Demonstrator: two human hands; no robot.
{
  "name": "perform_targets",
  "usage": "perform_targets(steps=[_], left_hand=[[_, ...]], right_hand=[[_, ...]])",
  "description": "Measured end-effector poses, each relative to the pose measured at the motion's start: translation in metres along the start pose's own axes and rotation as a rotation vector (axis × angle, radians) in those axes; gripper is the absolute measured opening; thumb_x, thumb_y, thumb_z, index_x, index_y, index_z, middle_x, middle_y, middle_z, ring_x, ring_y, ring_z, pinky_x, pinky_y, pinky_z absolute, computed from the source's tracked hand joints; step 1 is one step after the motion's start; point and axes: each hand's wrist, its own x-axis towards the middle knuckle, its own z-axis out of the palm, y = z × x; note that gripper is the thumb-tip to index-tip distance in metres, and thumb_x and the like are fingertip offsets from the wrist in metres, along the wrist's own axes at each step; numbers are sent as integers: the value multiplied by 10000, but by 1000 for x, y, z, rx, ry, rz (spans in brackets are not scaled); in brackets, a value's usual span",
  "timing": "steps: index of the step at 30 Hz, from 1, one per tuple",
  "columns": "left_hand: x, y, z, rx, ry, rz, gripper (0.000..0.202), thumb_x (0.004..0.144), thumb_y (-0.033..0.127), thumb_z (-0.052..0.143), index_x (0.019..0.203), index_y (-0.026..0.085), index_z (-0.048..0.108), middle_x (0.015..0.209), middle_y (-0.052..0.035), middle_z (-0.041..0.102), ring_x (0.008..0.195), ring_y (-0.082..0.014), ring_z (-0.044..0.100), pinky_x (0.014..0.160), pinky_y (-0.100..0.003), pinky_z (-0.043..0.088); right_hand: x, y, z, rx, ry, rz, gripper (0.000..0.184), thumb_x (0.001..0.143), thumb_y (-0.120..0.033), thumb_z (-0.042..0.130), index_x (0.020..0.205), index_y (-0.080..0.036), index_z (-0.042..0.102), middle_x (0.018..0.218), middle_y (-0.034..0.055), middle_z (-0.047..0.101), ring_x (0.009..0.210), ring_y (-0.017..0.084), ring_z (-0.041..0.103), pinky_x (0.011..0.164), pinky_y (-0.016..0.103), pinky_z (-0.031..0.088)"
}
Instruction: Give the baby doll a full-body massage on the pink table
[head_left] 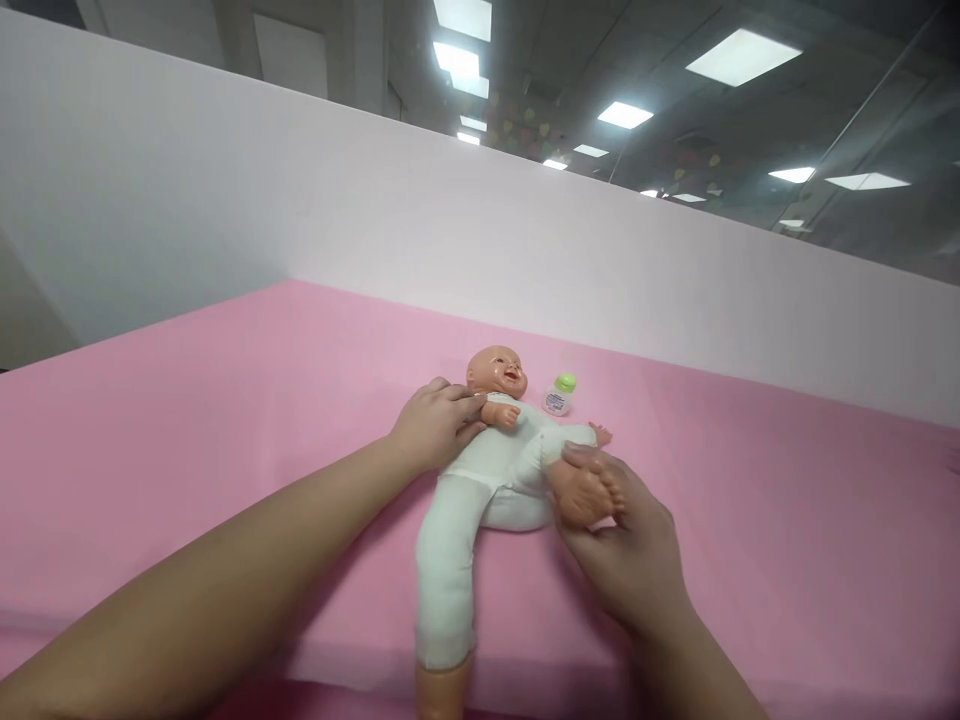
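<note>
A baby doll with a white cloth body and hard plastic head, hands and feet lies on its back on the pink surface. My right hand is wrapped round the doll's foot and holds that leg up, bent toward its belly. The fingers of my left hand rest on the doll's arm near the shoulder, closed round it as far as I can see. Its other leg lies stretched toward me, over the front edge. A small clear bottle with a green cap stands beside the doll's head.
A white wall panel runs along the back of the pink surface. Above it is dark glass showing bright ceiling lights. The surface's front edge lies close to me.
</note>
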Motion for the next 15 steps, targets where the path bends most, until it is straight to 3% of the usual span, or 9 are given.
perform_targets(steps=[4,8,11,15], left_hand=[[-3,-3,3,87,9,32,433,992,447,537,1388,332,670,1451,-76,623,1271,-355,545,1112,-555,410],[-5,-10,9,67,15,35,498,979,404,553,1476,384,587,1627,-55,438,1463,-380,395,1203,-627,316],[-6,-13,12,-9,-14,-7,512,1005,401,509,1515,377,545,1599,-75,469,1464,-358,417,1196,-592,356],[-4,-17,12,-112,19,-153,542,1009,466,496,1540,358,511,1498,-91,573,1384,-333,527,1149,-510,429]], right_hand=[[20,9,15,56,-194,-13,497,806,-209,653,1298,-267,675,1370,40,680,1256,294,652,1065,464,550],[27,15,27,102,-229,65,539,792,-361,800,1298,-223,679,1376,98,681,1280,328,637,1102,509,521],[25,18,31,149,-191,100,527,789,-423,829,1256,-217,702,1357,112,691,1260,330,651,1090,512,535],[12,16,26,139,-130,74,459,833,-389,790,1253,-222,709,1376,113,679,1262,328,653,1101,527,537]])
